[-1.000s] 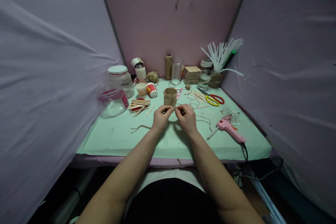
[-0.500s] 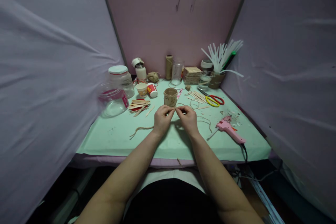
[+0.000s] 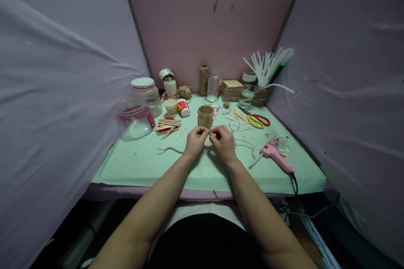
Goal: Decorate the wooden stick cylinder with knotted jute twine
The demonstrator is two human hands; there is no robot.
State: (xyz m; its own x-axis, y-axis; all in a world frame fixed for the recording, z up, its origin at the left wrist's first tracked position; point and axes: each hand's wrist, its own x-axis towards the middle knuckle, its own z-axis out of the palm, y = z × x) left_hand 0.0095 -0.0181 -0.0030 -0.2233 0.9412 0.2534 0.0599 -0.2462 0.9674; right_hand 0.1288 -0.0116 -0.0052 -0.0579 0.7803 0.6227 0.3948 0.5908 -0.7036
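Note:
My left hand [image 3: 195, 141] and my right hand [image 3: 222, 143] meet over the middle of the table, thumbs and fingertips pinched close together on a length of twine. Most of the twine is hidden by my fingers; one loose tail [image 3: 170, 149] lies out to the left of my left hand, and twine strands [image 3: 248, 143] lie to the right of my right hand. Just beyond my fingertips stands a small twine-covered pot [image 3: 205, 117], upright, with a braided-looking rim. A pink-and-white stick [image 3: 216, 112] lies behind it.
A pink glue gun [image 3: 277, 157] lies at right, near scissors [image 3: 259, 121] and scattered scraps. Wooden sticks [image 3: 168, 127] are piled left, beside paper cups [image 3: 183, 108] and clear jars [image 3: 137, 122]. Behind stand a twine spool [image 3: 203, 80], square wooden pieces [image 3: 232, 90] and white glue sticks [image 3: 268, 65].
My fingertips have shifted slightly, with the right hand's fingers more curled. The left twine tail has been drawn a little toward my hand. The pot has not moved on the table.

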